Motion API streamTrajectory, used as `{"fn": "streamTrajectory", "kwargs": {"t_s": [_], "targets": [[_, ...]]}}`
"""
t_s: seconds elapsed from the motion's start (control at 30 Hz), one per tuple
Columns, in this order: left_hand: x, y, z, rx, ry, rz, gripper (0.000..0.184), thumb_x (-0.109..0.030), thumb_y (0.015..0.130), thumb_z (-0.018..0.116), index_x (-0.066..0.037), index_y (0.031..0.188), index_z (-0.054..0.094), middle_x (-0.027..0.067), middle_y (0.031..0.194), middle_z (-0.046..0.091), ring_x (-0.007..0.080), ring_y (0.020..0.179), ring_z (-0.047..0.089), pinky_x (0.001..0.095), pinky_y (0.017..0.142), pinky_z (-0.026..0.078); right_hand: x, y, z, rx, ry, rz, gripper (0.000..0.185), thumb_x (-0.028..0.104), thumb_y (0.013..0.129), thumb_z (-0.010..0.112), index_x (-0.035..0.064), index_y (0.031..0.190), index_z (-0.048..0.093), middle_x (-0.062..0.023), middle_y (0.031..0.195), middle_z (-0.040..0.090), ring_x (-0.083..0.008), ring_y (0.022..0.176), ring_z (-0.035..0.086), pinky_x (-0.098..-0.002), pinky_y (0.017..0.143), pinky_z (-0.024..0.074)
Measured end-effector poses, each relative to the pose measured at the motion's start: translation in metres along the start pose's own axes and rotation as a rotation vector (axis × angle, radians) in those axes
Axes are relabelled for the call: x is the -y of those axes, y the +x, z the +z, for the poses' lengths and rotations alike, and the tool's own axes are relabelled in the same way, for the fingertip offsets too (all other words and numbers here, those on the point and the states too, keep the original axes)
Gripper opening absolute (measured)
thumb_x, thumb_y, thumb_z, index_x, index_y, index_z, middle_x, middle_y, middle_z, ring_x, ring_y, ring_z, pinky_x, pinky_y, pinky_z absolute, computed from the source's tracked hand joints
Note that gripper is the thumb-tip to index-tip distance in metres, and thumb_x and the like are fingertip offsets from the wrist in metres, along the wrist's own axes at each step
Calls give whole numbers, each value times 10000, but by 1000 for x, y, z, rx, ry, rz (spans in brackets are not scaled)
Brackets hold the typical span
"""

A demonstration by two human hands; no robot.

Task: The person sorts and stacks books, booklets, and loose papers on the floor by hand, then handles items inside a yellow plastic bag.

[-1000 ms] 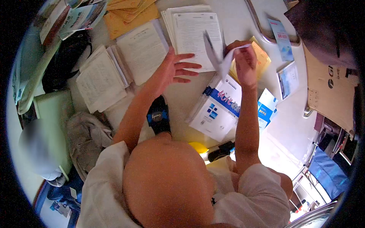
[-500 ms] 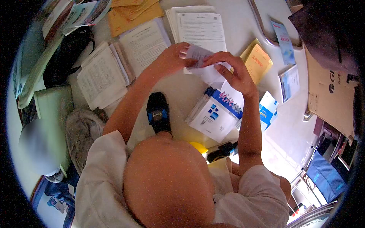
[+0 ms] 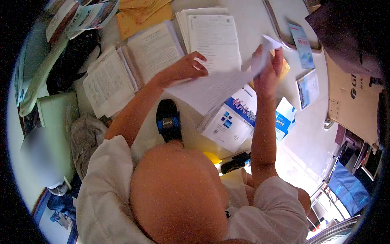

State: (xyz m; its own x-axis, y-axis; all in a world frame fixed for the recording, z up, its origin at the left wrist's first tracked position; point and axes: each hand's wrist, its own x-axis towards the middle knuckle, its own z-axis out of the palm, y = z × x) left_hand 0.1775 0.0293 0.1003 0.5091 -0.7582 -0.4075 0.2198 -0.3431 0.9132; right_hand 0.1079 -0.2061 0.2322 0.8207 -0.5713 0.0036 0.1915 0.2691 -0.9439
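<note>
Holding sheet in right hand; left hand near.

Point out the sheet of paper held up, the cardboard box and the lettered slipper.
Sheet of paper [image 3: 205,91]: head view, on its broad drooping part.
Cardboard box [image 3: 340,87]: head view, side panel, beside the dark lettering.
Slipper [image 3: 167,122]: head view, on the lettered strap.

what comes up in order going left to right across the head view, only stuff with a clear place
Handwritten papers → left hand → right hand → blue leaflet → cardboard box
</note>
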Motion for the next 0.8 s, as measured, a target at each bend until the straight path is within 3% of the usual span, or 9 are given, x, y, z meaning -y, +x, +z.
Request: {"fn": "streamTrajectory", "kwargs": {"t_s": [0.1,0.17,0.23,0.27,0.33,0.4,0.6,0.63,0.8], "targets": [[-9,-9,14,-68,-233,146,576,-319,889,728,-21,1324,494,148,1256,610,221,1153,584,366,958,496,-14,12,-20,-36,-758,-179,242,176,976,634,-12,1122,587,-90,857,679,-86,758,600,-226,637,471],[-31,-24,15,-89,-355,177,632,-338,914,703,-25,1398,445,155,1341,573,226,1209,556,387,985,483,-26,18,-26,-71,-1017,-309,200,218,942,632,67,1070,604,-186,802,683,-312,710,671,-413,622,507],[-55,-54,7,344,-1384,-78,628,-338,928,682,-16,1413,447,134,1383,551,245,1199,569,395,989,486,-26,10,-19,-63,-1079,-338,189,218,942,615,81,1072,607,-218,819,679,-370,724,680,-453,627,513],[-59,-58,17,344,-1382,-78,628,-338,928,682,-16,1413,447,134,1383,551,245,1199,569,395,989,486,-31,10,-17,-45,-1147,-324,180,216,944,602,85,1067,609,-228,826,676,-398,740,675,-475,636,517],[-68,-61,39,-255,-584,-99,511,-299,926,691,-22,1332,550,129,1307,609,232,1132,602,382,950,503,-39,9,-15,-17,-1206,-306,172,214,946,589,89,1062,611,-238,834,674,-426,756,671,-497,644,522],[-44,-63,47,-282,-449,-70,450,-267,922,695,-14,1278,588,123,1236,646,223,1084,618,375,925,509,-49,5,-8,-10,-1115,-198,229,230,944,609,24,1043,619,-235,805,665,-346,765,694,-433,671,518],[-15,-104,39,-480,-146,-117,298,-156,916,675,16,1158,641,107,1040,721,215,947,650,364,867,518,-95,19,-10,448,-1196,-113,162,220,916,646,76,981,612,-179,823,697,-369,742,696,-426,676,556],[-11,-111,34,-495,-101,-130,292,-143,917,664,7,1167,639,129,1092,704,240,977,649,375,882,512,-98,24,-6,419,-1069,119,138,214,907,664,91,951,621,-154,856,701,-306,769,699,-397,695,558],[44,-107,6,-608,130,50,319,-101,910,635,-24,1219,620,215,1285,602,334,1162,581,408,974,464,-153,57,44,484,-999,-238,86,178,914,650,107,962,641,-109,888,701,-267,786,687,-376,719,554]]}}
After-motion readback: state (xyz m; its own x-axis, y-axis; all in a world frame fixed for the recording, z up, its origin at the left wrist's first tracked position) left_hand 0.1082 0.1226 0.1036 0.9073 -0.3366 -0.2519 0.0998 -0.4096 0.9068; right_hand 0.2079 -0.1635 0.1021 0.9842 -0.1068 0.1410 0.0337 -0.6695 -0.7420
